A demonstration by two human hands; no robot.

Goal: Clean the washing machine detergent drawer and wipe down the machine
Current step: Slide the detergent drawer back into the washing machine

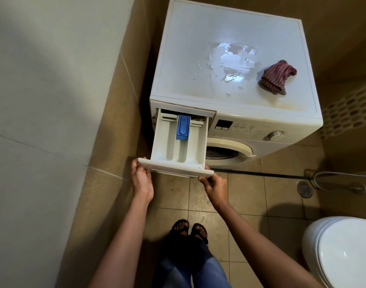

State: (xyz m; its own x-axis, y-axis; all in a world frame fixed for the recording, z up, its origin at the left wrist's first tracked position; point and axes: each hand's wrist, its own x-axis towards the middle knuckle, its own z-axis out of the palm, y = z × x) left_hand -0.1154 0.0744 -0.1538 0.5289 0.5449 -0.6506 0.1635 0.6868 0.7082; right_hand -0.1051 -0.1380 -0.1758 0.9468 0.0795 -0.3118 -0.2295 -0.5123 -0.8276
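Observation:
A white front-loading washing machine (236, 65) stands in the corner, with water pooled on its top. Its white detergent drawer (178, 148) is pulled far out of its slot and has a blue insert (183, 127) in the middle compartment. My left hand (141, 177) holds the left end of the drawer's front panel. My right hand (214, 187) grips the panel's right end from below. A crumpled red checked cloth (276, 76) lies on the machine's top, at the right.
A tiled wall runs close along the left. A white toilet (342, 252) sits at the lower right. A floor drain (304, 189) and a metal hose (340, 177) lie right of the machine. My sandalled feet (189, 230) stand on the tiled floor.

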